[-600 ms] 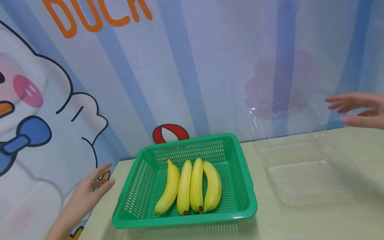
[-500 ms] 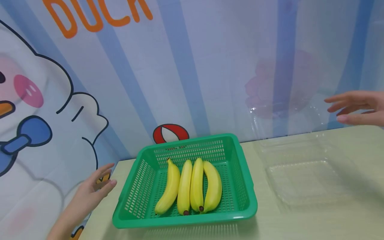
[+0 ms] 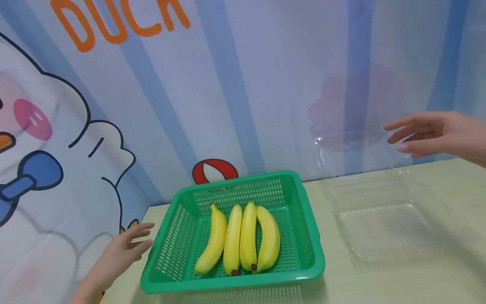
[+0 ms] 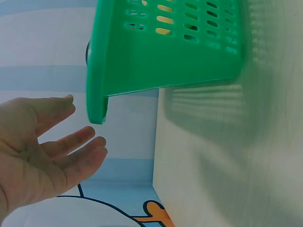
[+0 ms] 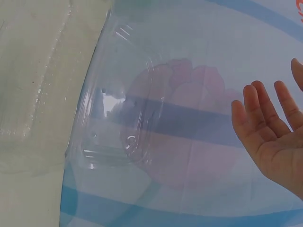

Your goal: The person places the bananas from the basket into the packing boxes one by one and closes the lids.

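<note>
Lying side by side inside a green, perforated, rectangular plastic basket [image 3: 231,283] are four curved yellow bananas [image 3: 232,240], their long axes running roughly near to far. The leftmost banana [image 3: 215,236] points its narrow stem to the far side and slants its near end leftward; the two middle ones lie nearly straight, dark tips toward the near side; the rightmost banana [image 3: 270,240] bows to the right. The basket's own long axis runs left to right across a pale table [image 3: 353,291]. Beside the left rim, the left hand [image 3: 123,253] holds nothing, its thumb and fingers apart; the left wrist view shows a gap between fingertips and rim. Relative to these fingers, the bananas lie to the right, beyond the basket wall. Right of the basket rests a clear, rectangular plastic container [image 3: 379,228], its transparent lid [image 3: 357,156] upright on the far side. The right hand [image 3: 436,133] is raised at the right, fingers loosely bent and apart, holding nothing; the bananas lie well to its left and nearer. A blue-striped cartoon backdrop [image 3: 265,84] hangs on the far side.
</note>
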### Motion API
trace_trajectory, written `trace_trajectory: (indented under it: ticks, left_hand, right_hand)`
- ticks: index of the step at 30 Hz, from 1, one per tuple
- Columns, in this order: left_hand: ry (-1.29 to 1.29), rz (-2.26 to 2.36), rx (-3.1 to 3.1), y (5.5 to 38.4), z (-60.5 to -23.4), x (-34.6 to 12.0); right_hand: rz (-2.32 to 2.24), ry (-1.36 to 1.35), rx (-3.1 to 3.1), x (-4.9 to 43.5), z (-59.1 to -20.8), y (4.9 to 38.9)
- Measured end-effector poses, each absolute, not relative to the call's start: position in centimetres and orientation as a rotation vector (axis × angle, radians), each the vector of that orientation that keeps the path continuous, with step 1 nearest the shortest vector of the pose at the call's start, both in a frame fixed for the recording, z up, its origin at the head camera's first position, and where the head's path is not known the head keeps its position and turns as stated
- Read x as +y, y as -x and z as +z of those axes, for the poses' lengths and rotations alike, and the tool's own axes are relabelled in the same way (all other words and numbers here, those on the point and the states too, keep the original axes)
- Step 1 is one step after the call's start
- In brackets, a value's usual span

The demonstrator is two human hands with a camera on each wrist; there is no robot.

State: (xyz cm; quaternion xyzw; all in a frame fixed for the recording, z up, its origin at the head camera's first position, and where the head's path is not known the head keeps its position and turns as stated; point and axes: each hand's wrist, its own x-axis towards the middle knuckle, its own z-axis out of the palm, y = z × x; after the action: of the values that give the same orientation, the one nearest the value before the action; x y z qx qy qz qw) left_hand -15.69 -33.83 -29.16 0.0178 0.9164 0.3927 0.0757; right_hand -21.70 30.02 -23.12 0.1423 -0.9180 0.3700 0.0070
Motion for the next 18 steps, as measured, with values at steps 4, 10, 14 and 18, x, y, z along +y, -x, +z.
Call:
trace_trajectory:
  ticks: [4, 10, 14, 18]
  left_hand:
    - [0.010, 1.136, 2.762, 15.9, -29.7, -33.7]
    - [0.044, 1.084, 2.829, 16.3, -30.2, -33.4]
    - [0.035, 1.129, 2.831, 16.5, -30.3, -33.3]
    - [0.057, 1.196, 2.788, 16.6, -30.5, -33.4]
  right_hand:
    - [1.202, -0.522, -2.880, 28.4, -22.9, 21.7]
    - [1.245, -0.646, -2.884, 25.8, -22.5, 22.1]
    - [1.326, -0.726, -2.873, 24.2, -22.1, 22.4]
    - [1.424, -0.812, -2.858, 22.7, -22.3, 22.9]
